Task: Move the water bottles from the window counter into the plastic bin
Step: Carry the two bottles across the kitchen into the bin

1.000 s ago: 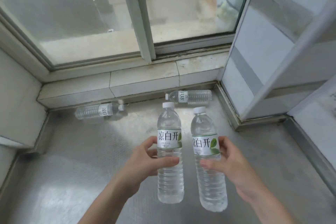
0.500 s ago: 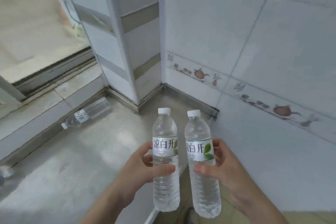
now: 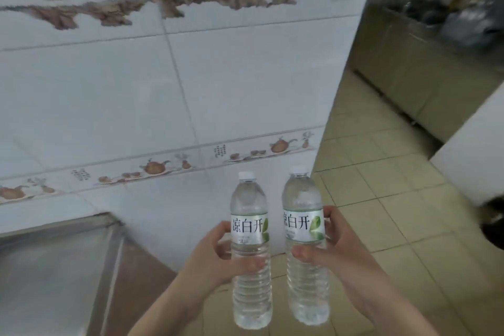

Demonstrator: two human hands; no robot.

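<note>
I hold two clear water bottles upright in front of me, each with a white cap and a white label with a green leaf. My left hand point(image 3: 215, 262) grips the left bottle point(image 3: 251, 284) around its middle, thumb across the front. My right hand point(image 3: 335, 256) grips the right bottle point(image 3: 306, 289) the same way. The bottles stand side by side, a small gap apart. No plastic bin is in view.
The metal counter's corner point(image 3: 54, 259) is at the lower left. A white tiled wall point(image 3: 109, 90) with teapot pictures fills the left and centre. Beige floor tiles point(image 3: 381, 199) stretch to the right, with a steel cabinet point(image 3: 425, 68) at the far right and a white object's edge point(image 3: 474, 142).
The view has swung right, away from the window and the bottles lying on the counter, to the tiled wall and floor. Both hands still hold their bottles upright.
</note>
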